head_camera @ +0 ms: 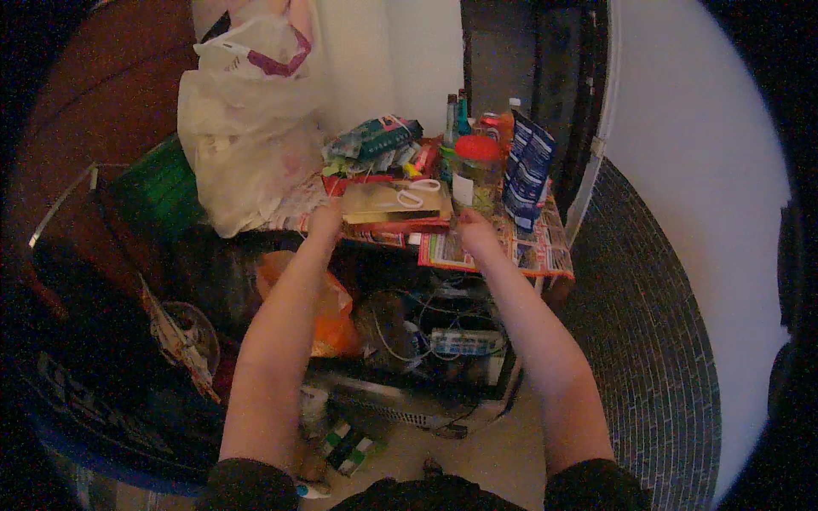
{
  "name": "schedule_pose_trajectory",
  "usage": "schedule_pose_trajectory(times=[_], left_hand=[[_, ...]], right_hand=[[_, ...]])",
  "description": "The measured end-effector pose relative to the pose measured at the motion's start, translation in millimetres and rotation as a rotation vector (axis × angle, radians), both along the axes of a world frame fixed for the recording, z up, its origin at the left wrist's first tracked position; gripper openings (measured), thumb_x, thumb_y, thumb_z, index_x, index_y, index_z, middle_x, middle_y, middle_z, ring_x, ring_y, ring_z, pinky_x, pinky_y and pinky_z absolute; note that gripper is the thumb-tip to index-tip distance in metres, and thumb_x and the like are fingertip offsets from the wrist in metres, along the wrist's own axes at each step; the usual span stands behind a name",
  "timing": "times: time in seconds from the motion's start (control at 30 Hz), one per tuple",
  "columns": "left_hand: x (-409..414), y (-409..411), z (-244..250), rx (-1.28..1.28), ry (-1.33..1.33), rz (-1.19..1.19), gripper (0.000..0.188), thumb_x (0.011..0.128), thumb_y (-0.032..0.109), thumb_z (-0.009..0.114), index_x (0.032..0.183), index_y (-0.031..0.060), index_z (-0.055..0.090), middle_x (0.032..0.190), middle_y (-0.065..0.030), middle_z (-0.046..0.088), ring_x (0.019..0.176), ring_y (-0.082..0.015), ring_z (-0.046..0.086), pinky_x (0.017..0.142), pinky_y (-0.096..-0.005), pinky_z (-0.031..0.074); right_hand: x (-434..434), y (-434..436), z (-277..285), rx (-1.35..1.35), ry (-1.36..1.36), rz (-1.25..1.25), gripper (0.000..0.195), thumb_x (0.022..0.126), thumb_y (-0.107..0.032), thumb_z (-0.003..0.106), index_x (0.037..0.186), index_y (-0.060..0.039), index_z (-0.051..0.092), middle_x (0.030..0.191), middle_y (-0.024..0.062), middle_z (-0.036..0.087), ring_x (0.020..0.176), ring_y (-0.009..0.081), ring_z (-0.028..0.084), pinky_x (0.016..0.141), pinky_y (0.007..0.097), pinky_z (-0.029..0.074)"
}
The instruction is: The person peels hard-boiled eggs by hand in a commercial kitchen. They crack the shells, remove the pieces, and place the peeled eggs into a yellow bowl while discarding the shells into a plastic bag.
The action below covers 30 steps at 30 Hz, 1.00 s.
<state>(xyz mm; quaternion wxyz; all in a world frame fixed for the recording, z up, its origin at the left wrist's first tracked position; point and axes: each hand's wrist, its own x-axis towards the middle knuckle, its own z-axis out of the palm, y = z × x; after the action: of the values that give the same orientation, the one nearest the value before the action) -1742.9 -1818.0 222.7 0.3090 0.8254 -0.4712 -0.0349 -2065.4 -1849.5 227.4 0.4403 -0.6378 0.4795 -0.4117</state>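
Note:
A flat gold box (370, 197) lies on top of a red box (409, 227) on the tabletop. White-handled scissors (418, 193) rest on the gold lid. My left hand (326, 218) grips the left side of these stacked boxes, and my right hand (471, 227) is at their right end; fingertips of both are partly hidden. Behind the gold box, a dark green packet (383, 139) lies over several small wrapped items. Just beyond my right hand stands a clear jar (476, 182) with a red lid, beside an upright dark blue pouch (528, 169).
Bottles (451, 118) and a red can (490, 122) stand at the back. A large whitish plastic bag (249, 140) bulges on the left. Printed paper (543, 246) covers the table's right part. Underneath are loose cables (422, 303), an orange bag (335, 326) and a power strip (466, 342).

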Motion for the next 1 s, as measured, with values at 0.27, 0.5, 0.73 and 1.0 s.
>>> schedule_pose_trajectory(times=[0.27, 0.5, 0.73, 1.0], left_hand=[[38, -37, -16, -0.134, 0.154, -0.099, 0.018, 0.083, 0.016, 0.056, 0.097, 0.0058, 0.063, 0.093, -0.0158, 0.065, 0.086, -0.0328, 0.063, 0.07, -0.0467, 0.051], [25, -5, -13, -0.229, 0.965, -0.168, 0.022, 0.085, 0.024, 0.059, 0.098, 0.0066, 0.058, 0.091, -0.0098, 0.06, 0.082, -0.0233, 0.057, 0.068, -0.0429, 0.046], [17, 20, -11, -0.332, 1.082, -0.18, 0.026, 0.089, 0.03, 0.058, 0.1, 0.0062, 0.058, 0.086, -0.0064, 0.06, 0.077, -0.0208, 0.057, 0.062, -0.0381, 0.046], [22, 20, -4, -0.324, 0.937, -0.288, 0.035, 0.094, 0.034, 0.053, 0.093, 0.0006, 0.064, 0.08, -0.009, 0.063, 0.062, -0.0204, 0.056, 0.05, -0.0342, 0.044]], right_hand=[[31, -24, 0, 0.025, -0.274, -0.001, 0.05, 0.082, 0.008, 0.044, 0.132, 0.0007, 0.046, 0.121, 0.0139, 0.059, 0.109, 0.0229, 0.054, 0.092, 0.0312, 0.042], [25, -17, 5, 0.148, -0.474, -0.004, 0.046, 0.084, 0.004, 0.05, 0.13, 0.0014, 0.046, 0.111, 0.0113, 0.059, 0.094, 0.0195, 0.058, 0.078, 0.032, 0.048], [13, -29, 23, 0.262, -0.232, 0.27, 0.03, 0.086, -0.005, 0.053, 0.116, -0.0038, 0.055, 0.097, 0.0061, 0.062, 0.081, 0.0189, 0.058, 0.07, 0.0309, 0.049], [17, -5, 41, 0.412, -0.286, 0.23, 0.028, 0.083, -0.004, 0.052, 0.11, -0.0077, 0.059, 0.09, 0.0044, 0.063, 0.079, 0.0168, 0.057, 0.071, 0.0326, 0.049]])
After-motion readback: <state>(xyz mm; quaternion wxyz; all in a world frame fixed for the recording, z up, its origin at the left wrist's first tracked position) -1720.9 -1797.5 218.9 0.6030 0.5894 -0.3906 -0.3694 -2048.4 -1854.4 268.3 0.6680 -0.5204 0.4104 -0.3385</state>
